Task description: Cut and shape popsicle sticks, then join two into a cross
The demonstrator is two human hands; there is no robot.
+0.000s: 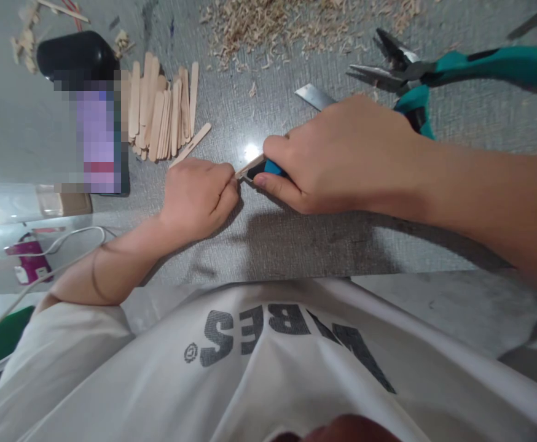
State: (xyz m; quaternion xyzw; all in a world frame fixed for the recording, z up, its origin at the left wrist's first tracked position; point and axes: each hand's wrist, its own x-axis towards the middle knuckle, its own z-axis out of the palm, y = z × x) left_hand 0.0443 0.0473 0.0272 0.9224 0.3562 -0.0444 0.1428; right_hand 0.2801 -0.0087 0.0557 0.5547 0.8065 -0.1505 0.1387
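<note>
My left hand (199,196) is closed in a fist around a thin wooden stick (244,170), only its pale tip showing between the two hands. My right hand (342,156) grips a cutter with a blue and black handle (268,167), its front end pressed against the stick's tip. Both hands rest low over the grey textured mat (296,245). Whether a blade is out is hidden by my fingers.
A pile of flat wooden sticks (160,110) lies behind my left hand beside a phone (96,141). Teal-handled pliers (434,70) and a metal ruler (313,97) lie behind my right hand. Wood shavings (273,24) cover the far mat. A white cable (56,242) runs at left.
</note>
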